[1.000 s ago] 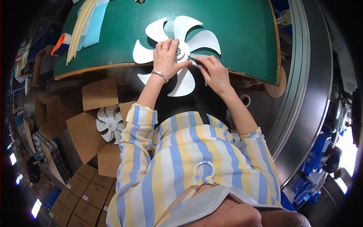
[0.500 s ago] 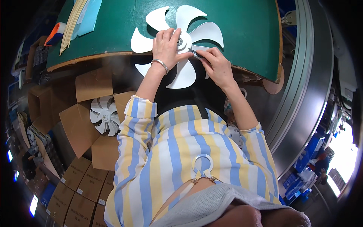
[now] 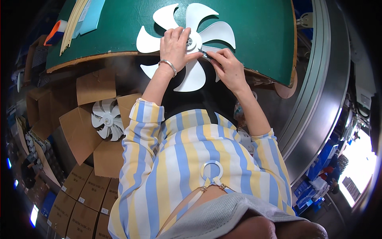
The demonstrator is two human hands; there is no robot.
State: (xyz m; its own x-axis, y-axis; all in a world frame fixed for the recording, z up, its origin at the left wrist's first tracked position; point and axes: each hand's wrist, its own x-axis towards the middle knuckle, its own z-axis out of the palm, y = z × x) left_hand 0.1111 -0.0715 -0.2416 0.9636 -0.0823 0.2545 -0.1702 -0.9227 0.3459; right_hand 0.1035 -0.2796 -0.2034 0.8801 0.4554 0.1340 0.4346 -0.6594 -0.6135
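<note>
A white plastic fan blade wheel (image 3: pixel 218 32) with several curved vanes lies over the front edge of the green table, its near vanes hanging past it. My left hand (image 3: pixel 172 49) grips it, fingers over the hub and thumb stretched along the hub's near side. Between the thumb and fingers of my right hand (image 3: pixel 229 71) is a small, slim dark tool (image 3: pixel 205 54). Its tip touches or nearly touches the rim of the hub, close to my left thumb. The tool's exact kind is too small to make out.
The green table (image 3: pixel 262 38) carries a bundle of thin pale sticks (image 3: pixel 74 24), a light blue sheet (image 3: pixel 91 18) and an orange-edged object (image 3: pixel 55 32) at left. An open carton (image 3: pixel 79 129) with fan wheels (image 3: pixel 107 118) stands below left, near closed cartons (image 3: pixel 85 203). A metal rail (image 3: pixel 318 79) runs along the right.
Both hands stay at the hub, with the dark tool in nearly the same place. The whole view has shifted slightly.
</note>
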